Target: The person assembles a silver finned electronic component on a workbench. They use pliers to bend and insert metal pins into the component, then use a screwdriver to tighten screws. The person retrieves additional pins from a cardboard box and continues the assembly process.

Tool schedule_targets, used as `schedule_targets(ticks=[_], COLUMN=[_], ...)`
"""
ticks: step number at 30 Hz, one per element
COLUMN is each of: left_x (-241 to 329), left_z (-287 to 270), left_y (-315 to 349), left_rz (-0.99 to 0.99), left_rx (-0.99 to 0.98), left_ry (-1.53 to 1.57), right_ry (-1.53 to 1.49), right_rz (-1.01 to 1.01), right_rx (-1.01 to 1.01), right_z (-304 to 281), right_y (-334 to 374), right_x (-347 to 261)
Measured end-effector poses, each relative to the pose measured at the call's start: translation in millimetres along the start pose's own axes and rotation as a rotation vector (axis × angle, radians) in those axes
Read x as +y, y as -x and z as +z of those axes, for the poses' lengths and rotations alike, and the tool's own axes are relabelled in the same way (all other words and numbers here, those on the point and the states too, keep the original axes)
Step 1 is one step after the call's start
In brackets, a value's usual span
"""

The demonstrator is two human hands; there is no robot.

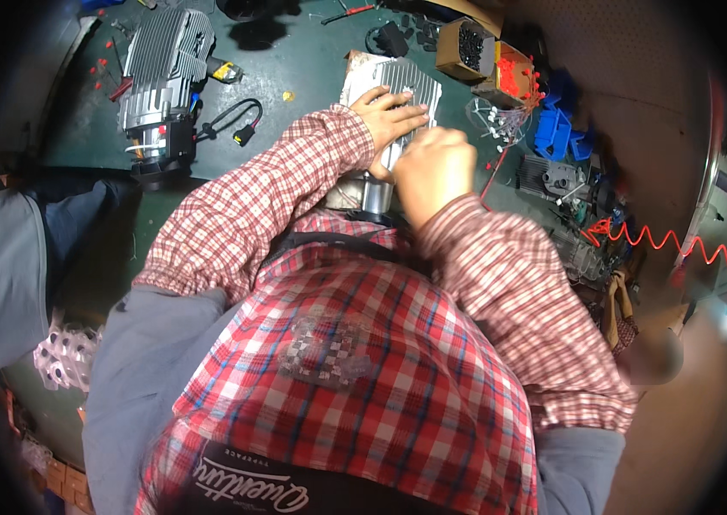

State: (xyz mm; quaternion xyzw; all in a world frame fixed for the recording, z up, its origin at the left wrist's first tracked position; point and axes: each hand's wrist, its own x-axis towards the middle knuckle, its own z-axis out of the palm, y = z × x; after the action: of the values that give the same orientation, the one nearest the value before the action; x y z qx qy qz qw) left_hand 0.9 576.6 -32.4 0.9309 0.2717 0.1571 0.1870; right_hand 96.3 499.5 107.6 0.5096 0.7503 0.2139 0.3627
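A finned silver metal housing (419, 79) lies on the green workbench straight ahead of me, close to my body. My left hand (387, 120) rests flat on top of it, fingers stretched out over the fins. Beside it, on the right of the housing, my right hand (438, 167) is closed in a fist and slightly blurred. Whatever that fist may hold is hidden behind the fingers. Below my hands, a shiny metal cylinder (375, 196) extends from the housing toward my apron.
A similar finned unit (166, 64) stands at the left, near a black cable with a connector (245, 135). Cartons of black parts (471, 47) and red caps (514, 75) sit back right, by blue bins (555, 133). A red coiled hose (664, 242) hangs right; another person's hands (617, 300) show there.
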Motion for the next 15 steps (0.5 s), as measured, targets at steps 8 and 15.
schedule_targets(ticks=[8, 15], left_x=[-1, 5], left_z=[-25, -38], left_y=[13, 2], left_rz=[-0.037, 0.018], left_rx=[-0.117, -0.218], left_ry=[-0.127, -0.182], right_ry=[-0.612, -2.054], right_rz=[0.228, 0.342], right_rx=[0.059, -0.295], right_z=[19, 88], right_y=[51, 91], right_x=[64, -3])
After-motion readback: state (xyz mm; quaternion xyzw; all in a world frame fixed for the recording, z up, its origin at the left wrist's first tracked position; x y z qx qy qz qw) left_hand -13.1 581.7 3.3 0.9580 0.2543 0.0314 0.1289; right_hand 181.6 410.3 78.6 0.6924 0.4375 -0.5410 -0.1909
